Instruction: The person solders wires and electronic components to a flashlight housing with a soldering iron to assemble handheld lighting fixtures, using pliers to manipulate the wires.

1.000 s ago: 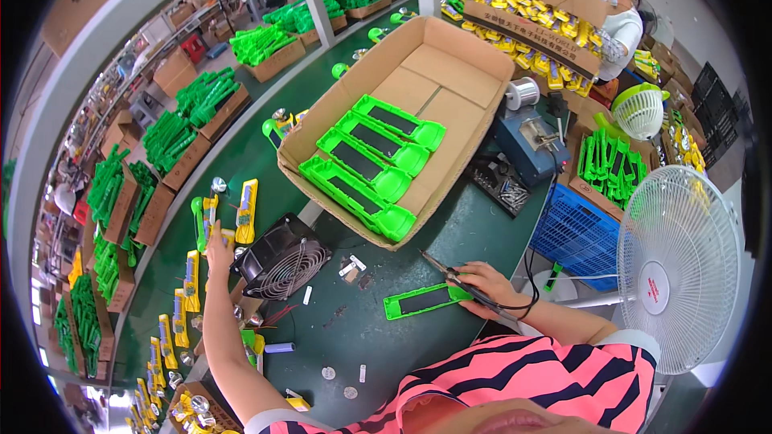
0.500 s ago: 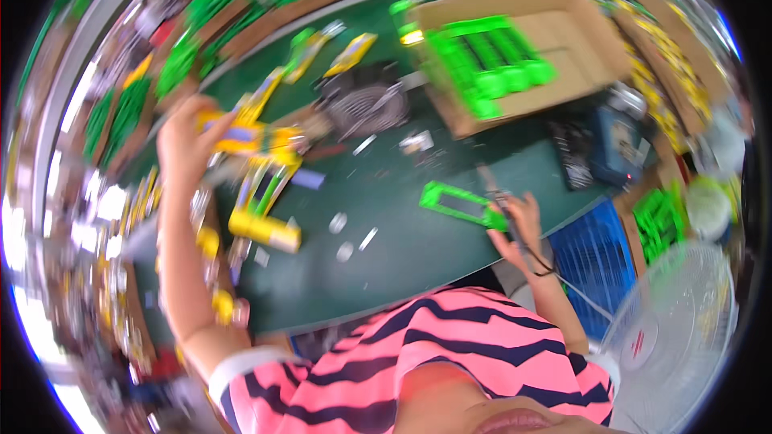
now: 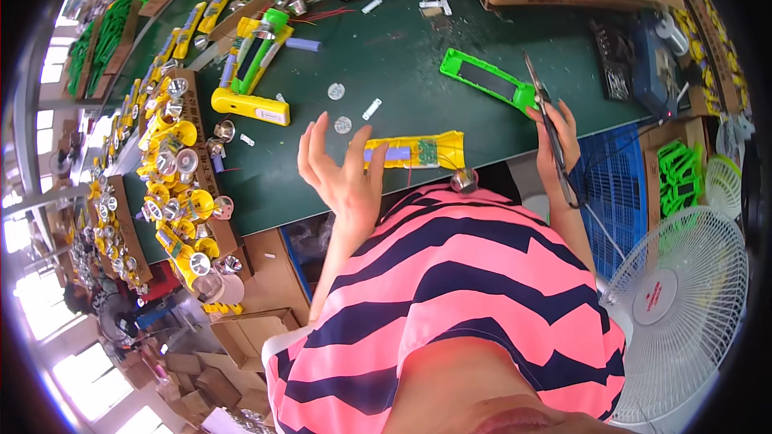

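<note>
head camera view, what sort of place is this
Probably a factory assembly workshop: what looks like a soldering iron in the right hand, a yellow housing with a circuit board, and a box of yellow parts.

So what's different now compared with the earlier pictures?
The left hand, far out on the left before, picked up a long yellow plastic housing and brought it in toward the body, to the near edge of the dark green table. Its fingers are now spread; contact is unclear. The right hand still holds the slim black soldering iron beside the rectangular green plastic frame.
</note>
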A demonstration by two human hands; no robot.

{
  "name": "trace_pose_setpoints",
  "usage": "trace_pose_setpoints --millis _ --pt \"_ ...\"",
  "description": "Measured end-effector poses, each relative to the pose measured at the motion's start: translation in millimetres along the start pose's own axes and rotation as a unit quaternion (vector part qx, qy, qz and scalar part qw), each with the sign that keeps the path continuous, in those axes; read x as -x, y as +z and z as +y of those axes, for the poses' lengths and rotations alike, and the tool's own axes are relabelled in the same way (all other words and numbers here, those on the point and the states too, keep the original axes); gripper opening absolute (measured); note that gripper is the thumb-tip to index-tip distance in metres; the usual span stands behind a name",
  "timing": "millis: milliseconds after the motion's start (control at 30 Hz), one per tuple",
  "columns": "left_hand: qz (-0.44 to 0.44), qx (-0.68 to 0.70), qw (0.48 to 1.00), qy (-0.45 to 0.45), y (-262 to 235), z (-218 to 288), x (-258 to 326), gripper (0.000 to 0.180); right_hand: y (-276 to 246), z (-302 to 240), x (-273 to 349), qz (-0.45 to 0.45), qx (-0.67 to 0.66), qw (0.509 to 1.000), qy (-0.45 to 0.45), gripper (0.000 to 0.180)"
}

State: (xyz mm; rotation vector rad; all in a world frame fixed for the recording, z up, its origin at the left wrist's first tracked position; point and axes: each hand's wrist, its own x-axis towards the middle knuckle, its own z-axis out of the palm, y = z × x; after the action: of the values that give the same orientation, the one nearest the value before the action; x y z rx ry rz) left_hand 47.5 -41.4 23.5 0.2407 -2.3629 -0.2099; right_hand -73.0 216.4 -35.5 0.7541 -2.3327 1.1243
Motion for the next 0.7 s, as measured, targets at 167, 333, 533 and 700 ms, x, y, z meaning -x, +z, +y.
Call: trace_pose_setpoints --millis 167,333,533,700 --pt "-0.207 0.209 0.938 0.185 4.8 15.2 -23.2 0.018 -0.2 -2.5 3.9 -0.008 -0.006 1.0 -0.022 0.035" --pt "-0.295 0.216 0.907 0.211 47.2 35.3 -9.9 0.01 5.3 0.8 0.3 -0.069 -0.06 0.996 0.021 0.041" --pt "-0.306 0.35 0.881 0.086 53.3 29.4 -1.0 0.013 16.2 5.7 2.9 -0.093 -0.074 0.992 0.038 0.036" --pt "-0.288 0.431 0.854 0.04 49.5 29.1 -8.1 0.019 27.6 -0.4 -2.0 -0.084 -0.102 0.991 0.005 0.039"
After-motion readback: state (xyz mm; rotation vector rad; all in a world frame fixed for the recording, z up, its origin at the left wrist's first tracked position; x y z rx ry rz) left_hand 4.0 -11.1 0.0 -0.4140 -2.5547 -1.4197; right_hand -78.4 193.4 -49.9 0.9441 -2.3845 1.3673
